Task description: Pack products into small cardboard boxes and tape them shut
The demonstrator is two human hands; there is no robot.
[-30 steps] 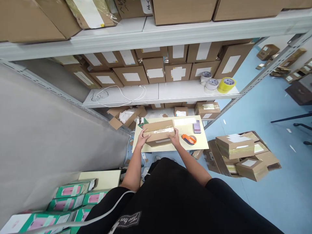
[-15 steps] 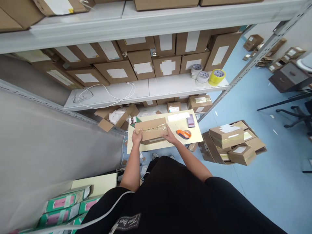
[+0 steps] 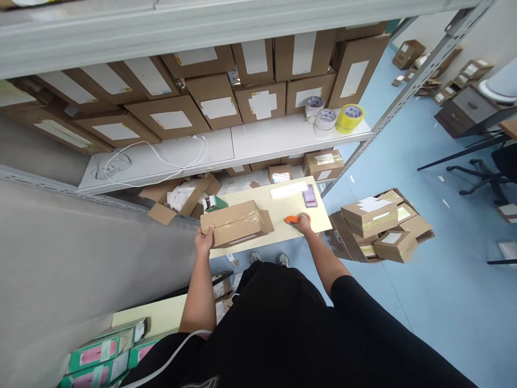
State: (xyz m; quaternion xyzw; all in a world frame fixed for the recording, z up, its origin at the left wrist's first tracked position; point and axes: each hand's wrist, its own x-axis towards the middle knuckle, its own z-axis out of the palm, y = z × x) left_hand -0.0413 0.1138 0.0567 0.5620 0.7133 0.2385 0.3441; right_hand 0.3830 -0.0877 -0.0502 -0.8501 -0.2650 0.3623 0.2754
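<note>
A brown cardboard box (image 3: 232,221) lies on the pale yellow table (image 3: 278,229), with clear tape along its top seam and flaps standing out at its right end. My left hand (image 3: 204,240) grips the box's left end, thumb on top. Over at the table's right side, my right hand (image 3: 302,223) is closed on an orange tape dispenser (image 3: 291,220); part of its roll is hidden by the hand. Behind the box stands a small green carton (image 3: 215,203). A white paper strip (image 3: 287,190) and a blurred purple item (image 3: 310,196) lie near the table's back edge.
A grey shelf rack (image 3: 262,144) ahead bears many labelled boxes, tape rolls (image 3: 349,118) and a white cable (image 3: 161,156). An opened box (image 3: 189,199) sits low at left. On the floor at right is a large carton (image 3: 343,242) filled with packed boxes.
My right hand has let go of the box and moved right onto the tape dispenser, taking hold of it. The box has shifted left with my left hand, and its right-end flaps now show.
</note>
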